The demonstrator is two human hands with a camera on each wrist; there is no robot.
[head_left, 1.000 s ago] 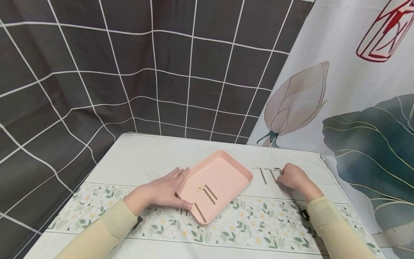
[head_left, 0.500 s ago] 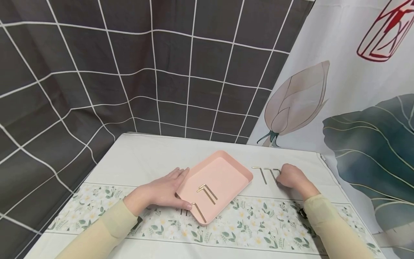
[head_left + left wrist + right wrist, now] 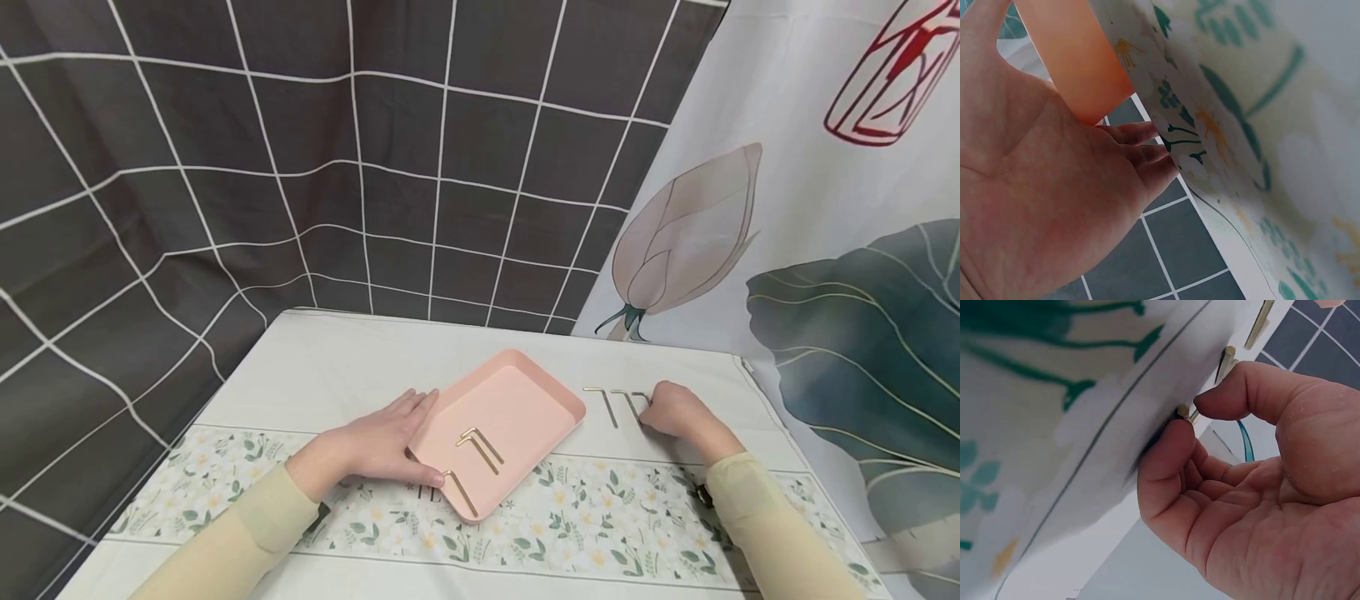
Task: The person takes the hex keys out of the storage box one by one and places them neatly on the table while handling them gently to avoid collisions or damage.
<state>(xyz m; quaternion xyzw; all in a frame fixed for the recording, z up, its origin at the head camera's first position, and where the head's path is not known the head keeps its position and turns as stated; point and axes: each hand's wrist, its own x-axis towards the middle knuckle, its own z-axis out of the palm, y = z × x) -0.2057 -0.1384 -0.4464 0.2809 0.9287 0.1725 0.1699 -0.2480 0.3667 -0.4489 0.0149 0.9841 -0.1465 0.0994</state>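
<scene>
In the head view, my left hand lies against the left side of a pink tray, fingers straight, thumb stretched along the near rim. Three gold L-shaped hex keys, one of them a hex key close to my thumb, lie in the tray. To its right, my right hand pinches another hex key at table level, its long arm mostly hidden by the hand. In the right wrist view, the end of that hex key shows between thumb and curled forefinger. Beside it lie a hex key and a second hex key.
A white cloth with a flowered band covers the table. Behind it hangs a dark curtain with a white grid. A white curtain with a printed bud and leaves hangs at the right.
My right hand has shifted slightly left, and the short arm of its hex key has lowered a little toward the table. The left hand and tray stay in place.
</scene>
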